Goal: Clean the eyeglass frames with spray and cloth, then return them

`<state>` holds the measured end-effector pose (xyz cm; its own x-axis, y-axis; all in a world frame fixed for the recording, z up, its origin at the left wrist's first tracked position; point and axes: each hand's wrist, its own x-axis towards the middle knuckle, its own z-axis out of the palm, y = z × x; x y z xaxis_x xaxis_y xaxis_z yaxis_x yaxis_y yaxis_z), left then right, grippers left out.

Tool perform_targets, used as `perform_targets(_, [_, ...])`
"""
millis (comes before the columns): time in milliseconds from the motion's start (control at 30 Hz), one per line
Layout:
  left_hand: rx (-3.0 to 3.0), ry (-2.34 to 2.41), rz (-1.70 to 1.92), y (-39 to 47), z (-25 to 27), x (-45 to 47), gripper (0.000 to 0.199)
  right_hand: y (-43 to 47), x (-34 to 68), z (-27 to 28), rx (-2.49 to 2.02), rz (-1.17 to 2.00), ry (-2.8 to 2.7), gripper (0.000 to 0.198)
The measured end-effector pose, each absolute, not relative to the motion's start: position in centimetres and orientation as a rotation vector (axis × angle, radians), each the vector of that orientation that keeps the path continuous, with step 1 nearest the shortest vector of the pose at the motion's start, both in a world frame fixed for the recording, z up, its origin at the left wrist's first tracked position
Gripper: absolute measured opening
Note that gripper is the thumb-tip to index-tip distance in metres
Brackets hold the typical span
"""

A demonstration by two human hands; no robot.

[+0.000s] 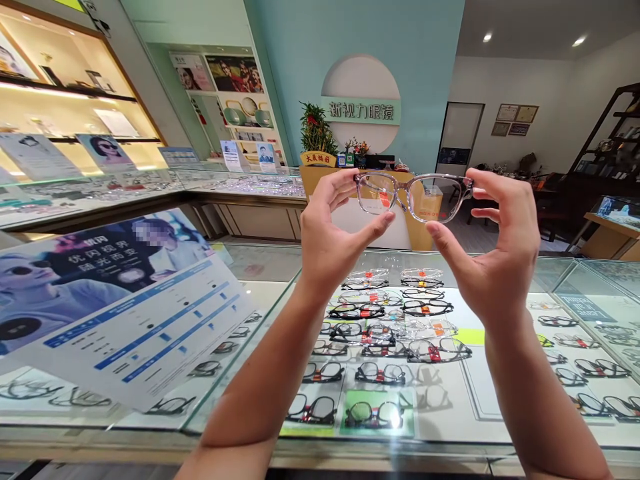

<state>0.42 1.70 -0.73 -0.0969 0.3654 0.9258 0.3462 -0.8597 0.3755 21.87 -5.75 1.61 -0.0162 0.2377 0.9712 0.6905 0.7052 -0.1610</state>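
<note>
I saw the glasses (pixel 414 197), a clear, glossy plastic frame with squarish lenses and a small red tag, held up level above the far edge of the glass desk (pixel 500 427). My left hand (pixel 333 230) pinched the left rim between thumb and curled fingers; my right hand (pixel 493 243) gripped the other end likewise. Beneath the glass lay rows of dark and clear frames (pixel 385 333); a glossy poster (pixel 120 307) leaned at the desk's left edge.
</note>
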Motion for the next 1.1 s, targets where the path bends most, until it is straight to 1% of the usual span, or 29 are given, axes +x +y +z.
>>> perform_targets(167, [2.131, 0.788, 2.291, 2.7, -1.3, 1.0, 0.075, -5.3, 22.1, 1.4, -0.788, -0.403, -1.59, 0.054])
perform_targets(300, [2.126, 0.803, 2.493, 2.9, -1.7, 1.7, 0.08, -4.4, 22.2, 0.9, -0.741, -0.198, -1.557, 0.06])
perform_targets(433, [2.095, 0.915, 2.674, 2.1, -1.8, 2.2, 0.08, -3.3, 22.5, 0.8, -0.723, 0.142, -1.514, 0.048])
perform_targets(533, [2.096, 0.984, 2.681, 1.6, -1.8, 2.3, 0.079, -3.0, 22.6, 0.9, -0.73, 0.262, -1.476, 0.041])
perform_targets(700, [2.125, 0.939, 2.7, 1.8, -1.8, 2.2, 0.081, -2.7, 22.6, 0.9, -0.744, 0.304, -1.467, 0.037])
perform_targets(800, [2.121, 0.844, 2.717, 2.3, -1.7, 2.2, 0.078, -2.8, 22.7, 0.8, -0.743, 0.295, -1.463, 0.037])
perform_targets(900, [2.096, 0.782, 2.587, 2.8, -1.8, 2.1, 0.076, -3.1, 22.5, 0.8, -0.718, 0.234, -1.443, 0.034])
perform_targets(1100, [2.076, 0.784, 2.409, 3.6, -2.0, 1.9, 0.084, -3.7, 22.1, 0.9, -0.716, 0.098, -1.422, 0.032])
